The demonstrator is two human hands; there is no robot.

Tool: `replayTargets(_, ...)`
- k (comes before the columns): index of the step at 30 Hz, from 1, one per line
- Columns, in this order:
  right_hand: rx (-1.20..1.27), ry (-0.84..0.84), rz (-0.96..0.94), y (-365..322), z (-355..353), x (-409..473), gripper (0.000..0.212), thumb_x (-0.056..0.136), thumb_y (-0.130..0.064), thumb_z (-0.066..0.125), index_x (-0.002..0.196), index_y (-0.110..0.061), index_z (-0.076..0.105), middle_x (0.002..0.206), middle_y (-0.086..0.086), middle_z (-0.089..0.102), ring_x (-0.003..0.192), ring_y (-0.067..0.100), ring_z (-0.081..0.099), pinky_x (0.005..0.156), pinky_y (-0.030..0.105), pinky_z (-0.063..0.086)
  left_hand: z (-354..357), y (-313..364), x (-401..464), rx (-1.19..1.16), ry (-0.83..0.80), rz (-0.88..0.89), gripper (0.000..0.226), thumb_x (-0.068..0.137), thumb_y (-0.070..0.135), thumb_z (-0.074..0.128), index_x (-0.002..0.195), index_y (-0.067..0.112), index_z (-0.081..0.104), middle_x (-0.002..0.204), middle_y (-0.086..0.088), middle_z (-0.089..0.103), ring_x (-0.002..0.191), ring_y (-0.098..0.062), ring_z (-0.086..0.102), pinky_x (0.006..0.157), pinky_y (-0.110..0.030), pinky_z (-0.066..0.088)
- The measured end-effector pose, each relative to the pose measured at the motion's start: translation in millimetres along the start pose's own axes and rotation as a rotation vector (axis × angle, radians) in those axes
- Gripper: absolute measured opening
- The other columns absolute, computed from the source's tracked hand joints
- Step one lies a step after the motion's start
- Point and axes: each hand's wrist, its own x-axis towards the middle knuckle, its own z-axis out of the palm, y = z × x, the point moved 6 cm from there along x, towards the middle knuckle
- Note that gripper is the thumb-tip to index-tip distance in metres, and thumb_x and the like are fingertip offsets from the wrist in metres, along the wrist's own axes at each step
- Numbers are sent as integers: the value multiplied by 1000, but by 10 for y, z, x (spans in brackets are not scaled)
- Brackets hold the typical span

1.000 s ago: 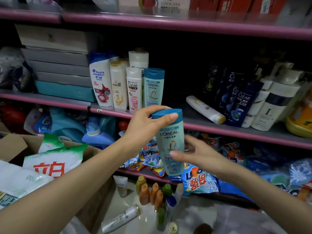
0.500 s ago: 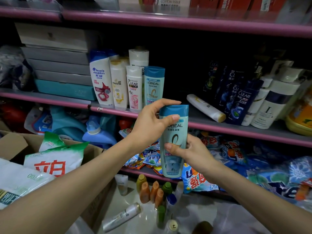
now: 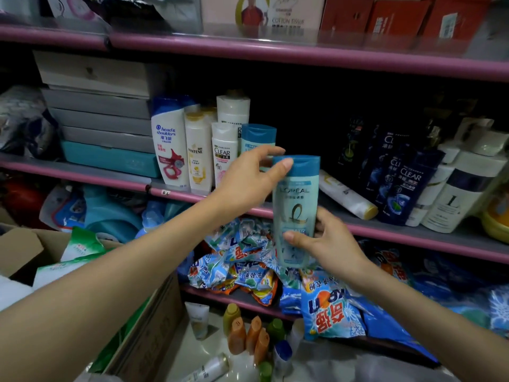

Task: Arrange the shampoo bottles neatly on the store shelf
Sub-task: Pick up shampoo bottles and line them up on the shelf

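- While the teal L'Oréal shampoo bottle (image 3: pixel 297 208) is held upright in front of the middle shelf (image 3: pixel 413 232), its base hangs below the shelf edge, so it is not yet set down.
- Left hand (image 3: pixel 248 183): thumb and fingers curl round the blue cap, pinching the bottle at the top.
- Right hand (image 3: pixel 327 244): fingers wrap the lower body from behind, with the thumb pressed across the front label.
- Row already standing at the shelf front, left to right: Head & Shoulders bottle (image 3: pixel 169 144), Pantene bottle (image 3: pixel 197 153), white Clear bottle (image 3: pixel 224 153), and a second L'Oréal bottle (image 3: pixel 257 139), partly hidden by the left hand.
- Step in hand, as judged: carrying the held bottle to the bare stretch of shelf just right of its twin.
- Next move calls for lifting the base above the shelf lip, moving it inward, and lowering it flat with the label outward, close beside the twin without knocking it.
- A white bottle lying on its side (image 3: pixel 347 198) lies just right of that gap and could hinder placement; it too needs standing up.
- Dark Clear bottles (image 3: pixel 405 186) stand farther right; more small bottles (image 3: pixel 248 334) wait on the floor below.
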Motion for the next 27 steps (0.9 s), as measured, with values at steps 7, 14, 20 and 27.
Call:
replayTargets(7,99,333,-74,-64,-374,707,41,83,-27,72,119,-22,55,108,-13,65,93,-1,61,74,17,49,-464,27,685,732,93,197,51,91,2,50,141,9,42,144,-10,46,134,-25,40,107,-25,29)
replayTargets(14,85,310,35,347,-141,1450,48,84,-25,72,126,-14,51,118,3,64,104,20,62,87,35,52,-259,-253,917,1041,-174,209,74,80,1,50,148,18,28,154,2,31,138,-19,35,115,-44,12)
replayTargets(20,72,195,-49,406,165,1748,46,85,-23,70,126,-20,50,114,-5,63,102,11,59,81,21,51,-338,-278,918,967,-98,301,77,71,-2,51,144,21,40,146,3,44,130,-18,46,115,-37,16)
replayTargets(27,-44,98,-35,517,347,1844,53,82,-8,70,129,-21,50,111,-7,64,106,15,62,87,26,51,-343,-299,899,926,-78,310,78,70,-2,52,143,23,40,146,3,45,130,-16,46,111,-33,25)
